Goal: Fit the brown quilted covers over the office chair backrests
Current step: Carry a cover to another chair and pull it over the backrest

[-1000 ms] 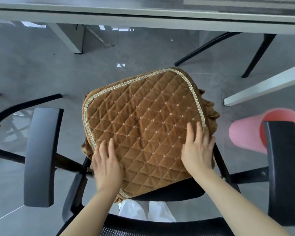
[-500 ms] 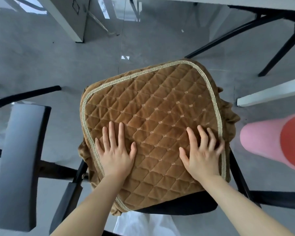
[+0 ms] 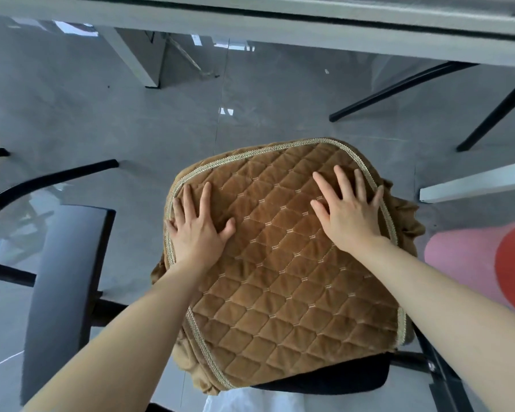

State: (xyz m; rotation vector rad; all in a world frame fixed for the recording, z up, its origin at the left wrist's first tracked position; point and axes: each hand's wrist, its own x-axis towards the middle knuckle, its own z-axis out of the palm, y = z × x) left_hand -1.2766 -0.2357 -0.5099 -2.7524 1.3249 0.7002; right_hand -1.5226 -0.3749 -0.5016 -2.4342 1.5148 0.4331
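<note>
Both hands had slid up the brown quilted cover (image 3: pixel 283 263) toward its far edge. It lay stretched over a black chair part (image 3: pixel 333 379). Left hand (image 3: pixel 195 230) and right hand (image 3: pixel 350 214) pressed flat on it, fingers spread, grasping nothing. A black armrest (image 3: pixel 63 289) stood left; a grey desk (image 3: pixel 309 28) ran beyond.
</note>
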